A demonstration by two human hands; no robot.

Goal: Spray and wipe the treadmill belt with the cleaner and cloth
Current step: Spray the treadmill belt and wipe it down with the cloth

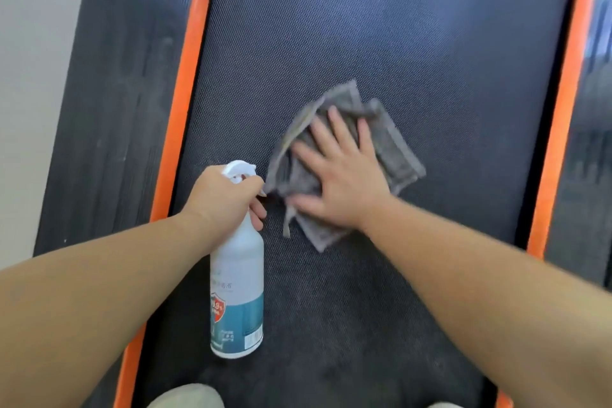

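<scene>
The dark textured treadmill belt [381, 26] fills the middle of the view. A folded grey cloth [394, 146] lies on it, and my right hand [341, 182] presses flat on the cloth with fingers spread. My left hand [222, 199] grips the neck of a white spray bottle [236, 281] with a teal label, a finger on the trigger. The bottle hangs upright just left of the cloth, its nozzle pointing toward the cloth's left edge.
Orange strips [188, 76] border the belt on both sides, the right one [563, 93] matching. Dark side rails [122, 93] lie outside them. A pale floor [29, 43] shows at far left. My knees [185, 397] appear at the bottom edge.
</scene>
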